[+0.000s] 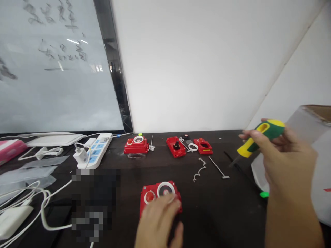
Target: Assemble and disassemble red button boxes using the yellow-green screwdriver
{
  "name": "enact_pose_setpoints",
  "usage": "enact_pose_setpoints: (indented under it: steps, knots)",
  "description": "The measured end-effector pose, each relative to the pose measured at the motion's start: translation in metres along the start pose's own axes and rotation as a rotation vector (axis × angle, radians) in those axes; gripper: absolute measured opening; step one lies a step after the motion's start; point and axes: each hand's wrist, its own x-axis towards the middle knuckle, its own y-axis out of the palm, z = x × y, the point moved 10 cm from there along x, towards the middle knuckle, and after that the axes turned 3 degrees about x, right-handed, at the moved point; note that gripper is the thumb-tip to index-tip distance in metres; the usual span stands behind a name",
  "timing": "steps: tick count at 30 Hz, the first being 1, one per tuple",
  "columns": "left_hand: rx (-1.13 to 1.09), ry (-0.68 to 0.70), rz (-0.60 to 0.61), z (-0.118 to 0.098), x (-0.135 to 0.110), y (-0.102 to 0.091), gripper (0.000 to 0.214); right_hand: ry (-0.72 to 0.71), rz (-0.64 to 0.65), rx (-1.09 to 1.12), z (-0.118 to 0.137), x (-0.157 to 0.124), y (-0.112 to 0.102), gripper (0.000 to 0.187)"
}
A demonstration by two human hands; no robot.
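Note:
In the lower middle a red fire-alarm-like box (pixel 144 188) lies on the dark table, with a round red button or lamp and a white-ringed disc on top. My left hand (pixel 156 218) rests over its near side, fingers laid across the top and thumb apart, covering the front edge. Raised at the right, my right hand (pixel 284 155) is closed around the green and yellow handle of a screwdriver (pixel 249 146). Its blurred shaft points down and left, above the table.
At the back stand another red box (pixel 136 146), an opened red housing (pixel 176 147) and a red cover (pixel 203 146). A coiled wire (pixel 200 169) and a T-shaped metal rod (pixel 219 168) lie nearer. A power strip (pixel 97 155) with cables is left, a white box (pixel 297 134) right.

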Motion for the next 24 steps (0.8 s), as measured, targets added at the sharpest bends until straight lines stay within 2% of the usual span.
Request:
enact_pose_setpoints:
  steps: [2,3,6,8,12,18,24]
  knots:
    - [0.075,-0.143,0.074,0.047,0.003,0.002,0.053,0.054,0.052,-0.022,-0.004,-0.012,0.014,0.033]
    - [0.096,-0.186,0.138,0.063,0.004,0.009,0.060,0.096,0.093,-0.028,-0.011,-0.019,0.023,0.034]
    - [0.058,-0.161,0.324,0.079,0.001,0.036,0.065,0.264,0.224,0.060,-0.041,-0.049,0.052,0.042]
    - [0.013,-0.172,0.370,0.083,-0.004,0.047,0.062,0.347,0.253,0.122,-0.059,-0.069,0.064,0.041]
    - [-0.003,-0.108,0.325,0.083,-0.012,0.051,0.066,0.398,0.235,0.189,-0.074,-0.092,0.072,0.038]
    - [0.092,0.087,0.262,0.078,-0.016,0.046,0.056,0.408,0.185,0.246,-0.081,-0.095,0.070,0.035]
    - [0.065,0.159,0.165,0.074,-0.011,0.034,0.056,0.468,0.100,0.273,-0.097,-0.099,0.067,0.033]
